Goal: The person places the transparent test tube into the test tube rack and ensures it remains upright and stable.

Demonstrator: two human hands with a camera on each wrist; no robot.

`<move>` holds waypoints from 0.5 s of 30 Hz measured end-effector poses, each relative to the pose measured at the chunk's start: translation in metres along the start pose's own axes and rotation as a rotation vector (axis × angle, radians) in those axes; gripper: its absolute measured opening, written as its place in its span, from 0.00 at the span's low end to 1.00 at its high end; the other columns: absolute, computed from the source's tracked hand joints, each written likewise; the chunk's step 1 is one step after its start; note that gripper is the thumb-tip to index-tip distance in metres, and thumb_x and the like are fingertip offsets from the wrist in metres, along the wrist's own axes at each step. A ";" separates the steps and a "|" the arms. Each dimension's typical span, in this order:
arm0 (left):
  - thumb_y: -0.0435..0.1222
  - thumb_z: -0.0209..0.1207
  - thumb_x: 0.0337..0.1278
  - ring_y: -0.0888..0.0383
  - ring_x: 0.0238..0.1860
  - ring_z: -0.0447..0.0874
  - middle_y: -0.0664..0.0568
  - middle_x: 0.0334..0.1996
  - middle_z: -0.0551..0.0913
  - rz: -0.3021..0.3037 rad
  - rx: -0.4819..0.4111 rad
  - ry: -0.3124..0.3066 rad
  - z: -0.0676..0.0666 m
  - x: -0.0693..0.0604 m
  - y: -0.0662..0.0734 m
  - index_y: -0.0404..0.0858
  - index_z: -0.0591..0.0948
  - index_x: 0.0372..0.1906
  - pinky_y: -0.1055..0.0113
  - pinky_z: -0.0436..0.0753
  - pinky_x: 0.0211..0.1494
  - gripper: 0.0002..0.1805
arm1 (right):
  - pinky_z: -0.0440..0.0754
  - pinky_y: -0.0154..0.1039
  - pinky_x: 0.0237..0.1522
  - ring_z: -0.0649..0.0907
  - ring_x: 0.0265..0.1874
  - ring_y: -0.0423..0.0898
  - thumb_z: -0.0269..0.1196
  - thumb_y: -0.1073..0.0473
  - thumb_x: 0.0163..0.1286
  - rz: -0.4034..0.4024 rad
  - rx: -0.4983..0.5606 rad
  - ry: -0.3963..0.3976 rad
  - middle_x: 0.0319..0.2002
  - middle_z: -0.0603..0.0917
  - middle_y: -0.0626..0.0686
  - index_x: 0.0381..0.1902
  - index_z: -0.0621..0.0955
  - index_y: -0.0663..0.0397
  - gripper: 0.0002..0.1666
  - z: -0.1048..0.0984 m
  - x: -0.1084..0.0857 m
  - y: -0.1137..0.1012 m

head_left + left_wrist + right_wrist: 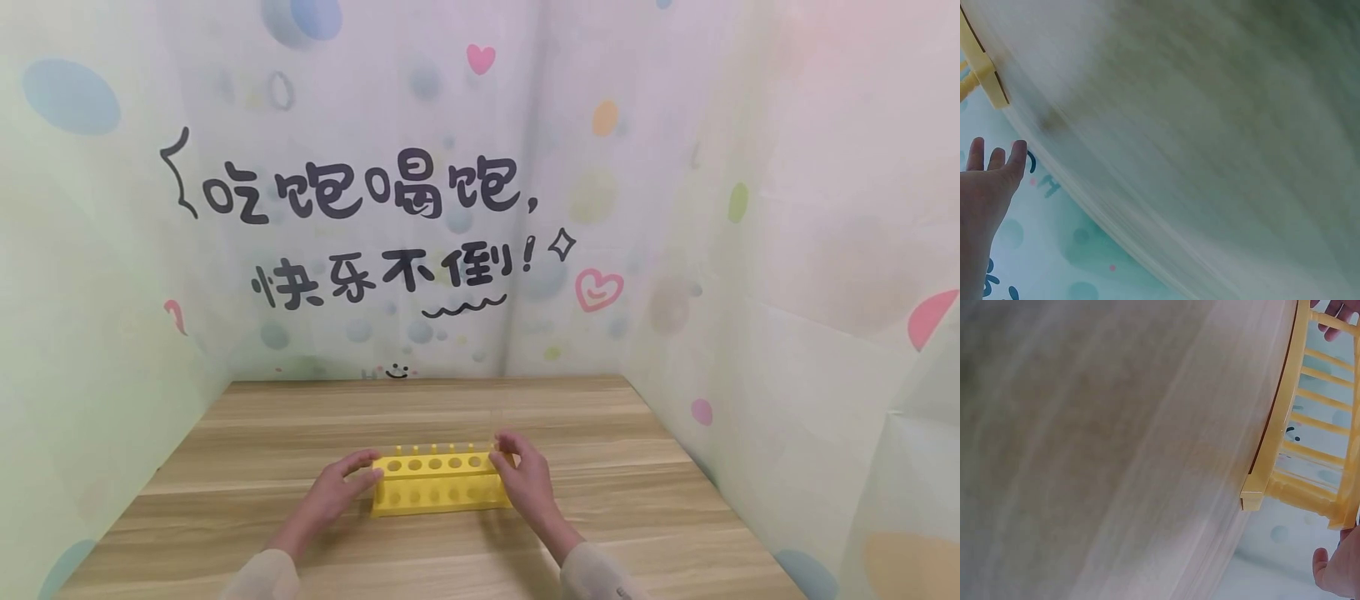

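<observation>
A yellow test tube rack (435,492) stands upright on the wooden table, with a row of round holes along its top. My left hand (339,490) is at the rack's left end, its fingers loosely spread; in the left wrist view the hand (988,187) shows extended fingers apart from the rack. My right hand (527,479) is at the right end, thumb and fingers around the top corner. A faint clear tube (497,407) rises there beside the fingertips. Whether the right fingers pinch the tube or only touch the rack is hidden.
The wood-grain table (300,433) extends around the rack on all sides. Behind it hangs a patterned curtain (420,100) with large dark writing, and more patterned sheets close off the left and right sides.
</observation>
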State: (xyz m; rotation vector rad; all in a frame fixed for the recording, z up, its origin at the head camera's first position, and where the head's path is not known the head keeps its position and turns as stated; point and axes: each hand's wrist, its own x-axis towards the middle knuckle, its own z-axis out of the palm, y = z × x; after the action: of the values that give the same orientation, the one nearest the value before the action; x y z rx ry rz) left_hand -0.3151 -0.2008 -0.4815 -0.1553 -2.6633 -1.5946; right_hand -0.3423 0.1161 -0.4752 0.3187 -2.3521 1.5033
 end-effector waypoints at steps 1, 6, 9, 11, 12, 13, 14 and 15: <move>0.50 0.62 0.73 0.26 0.76 0.63 0.31 0.71 0.74 -0.001 0.002 0.001 0.000 0.000 0.000 0.39 0.78 0.70 0.27 0.65 0.74 0.28 | 0.85 0.51 0.63 0.86 0.56 0.56 0.67 0.64 0.71 0.000 -0.002 0.001 0.51 0.88 0.57 0.60 0.81 0.61 0.20 0.000 0.000 0.000; 0.51 0.61 0.73 0.25 0.77 0.61 0.31 0.72 0.73 -0.014 0.011 -0.003 0.000 0.000 0.001 0.40 0.77 0.70 0.24 0.62 0.74 0.29 | 0.84 0.52 0.64 0.86 0.56 0.56 0.67 0.65 0.71 0.001 -0.008 0.000 0.51 0.88 0.58 0.59 0.82 0.60 0.20 -0.001 0.000 0.000; 0.51 0.61 0.73 0.26 0.77 0.60 0.32 0.73 0.72 -0.018 0.024 -0.010 0.000 0.001 0.003 0.41 0.77 0.71 0.24 0.61 0.74 0.30 | 0.84 0.54 0.64 0.86 0.56 0.57 0.68 0.65 0.70 0.000 -0.017 -0.003 0.51 0.88 0.58 0.60 0.82 0.60 0.20 -0.001 0.000 0.001; 0.51 0.61 0.73 0.27 0.77 0.61 0.33 0.73 0.73 -0.017 0.035 -0.009 0.000 0.001 0.004 0.41 0.77 0.70 0.24 0.60 0.75 0.29 | 0.84 0.55 0.64 0.86 0.56 0.57 0.68 0.64 0.70 -0.002 -0.027 -0.003 0.51 0.89 0.58 0.60 0.82 0.60 0.21 -0.002 0.000 0.001; 0.51 0.62 0.72 0.27 0.77 0.61 0.33 0.73 0.73 -0.015 0.042 -0.007 0.000 0.001 0.005 0.40 0.78 0.69 0.25 0.61 0.75 0.29 | 0.83 0.56 0.64 0.86 0.56 0.57 0.68 0.64 0.70 -0.005 -0.030 -0.003 0.51 0.89 0.58 0.60 0.82 0.60 0.21 -0.002 0.000 0.001; 0.50 0.62 0.72 0.28 0.77 0.61 0.34 0.73 0.73 -0.015 0.052 -0.005 0.000 0.001 0.006 0.41 0.78 0.69 0.25 0.61 0.75 0.28 | 0.83 0.57 0.64 0.86 0.56 0.57 0.68 0.64 0.70 -0.011 -0.033 -0.001 0.51 0.89 0.58 0.60 0.82 0.60 0.21 -0.002 0.000 0.001; 0.50 0.62 0.72 0.28 0.77 0.62 0.35 0.73 0.73 -0.017 0.062 -0.002 0.001 0.002 0.007 0.41 0.78 0.68 0.26 0.61 0.75 0.27 | 0.83 0.58 0.64 0.86 0.56 0.58 0.68 0.65 0.70 -0.014 -0.033 -0.002 0.51 0.89 0.58 0.60 0.82 0.60 0.21 -0.003 0.000 0.002; 0.49 0.62 0.72 0.28 0.77 0.62 0.35 0.73 0.73 -0.018 0.073 0.002 0.001 0.002 0.008 0.41 0.79 0.68 0.26 0.61 0.76 0.26 | 0.82 0.58 0.65 0.86 0.56 0.58 0.68 0.65 0.70 -0.018 -0.032 -0.004 0.51 0.89 0.59 0.60 0.82 0.60 0.21 -0.003 0.000 0.002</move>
State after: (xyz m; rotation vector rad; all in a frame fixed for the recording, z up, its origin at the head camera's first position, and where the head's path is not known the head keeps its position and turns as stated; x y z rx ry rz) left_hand -0.3163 -0.1963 -0.4746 -0.1281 -2.7244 -1.4994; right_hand -0.3424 0.1195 -0.4756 0.3338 -2.3674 1.4566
